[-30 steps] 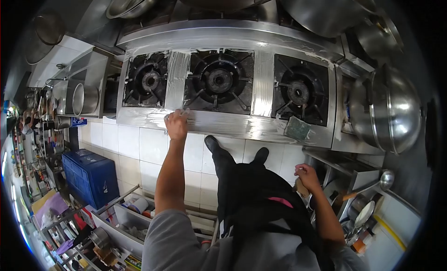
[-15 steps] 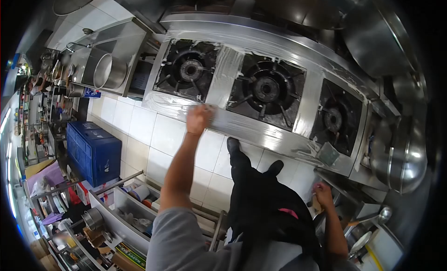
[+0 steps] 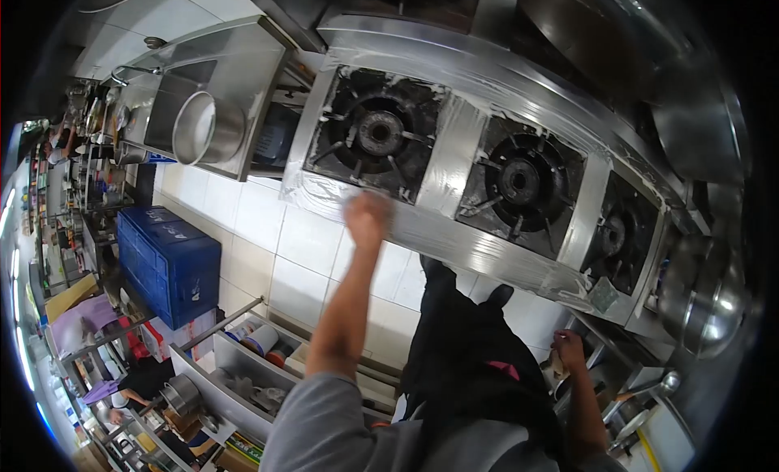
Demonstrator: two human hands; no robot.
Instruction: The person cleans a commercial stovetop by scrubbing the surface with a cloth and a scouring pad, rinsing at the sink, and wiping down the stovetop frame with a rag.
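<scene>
My left hand point(image 3: 369, 220) presses on the front steel edge of the gas stove point(image 3: 487, 246), below the left burner point(image 3: 379, 129). Its fingers are closed, and a greyish blur beside them hides what they hold. White foam streaks the steel around the burners. My right hand point(image 3: 570, 349) hangs low by the stove's right end with its fingers curled; a small brownish shape lies beside it, and I cannot make out whether it is held. A green scouring pad point(image 3: 603, 296) rests on the stove's front right corner. The middle burner point(image 3: 519, 178) and right burner point(image 3: 613, 233) show dark grates.
To the left is a steel sink point(image 3: 185, 86) with a large pot point(image 3: 213, 129) at its edge. A blue crate point(image 3: 169, 265) stands on the tiled floor point(image 3: 304, 237). Shelving with containers point(image 3: 243, 366) is behind me; metal woks point(image 3: 699, 297) sit at the right.
My left hand has slid along the stove's front edge towards its left end. The camera view has shifted, so the stove appears farther right. My right hand stays low at the side.
</scene>
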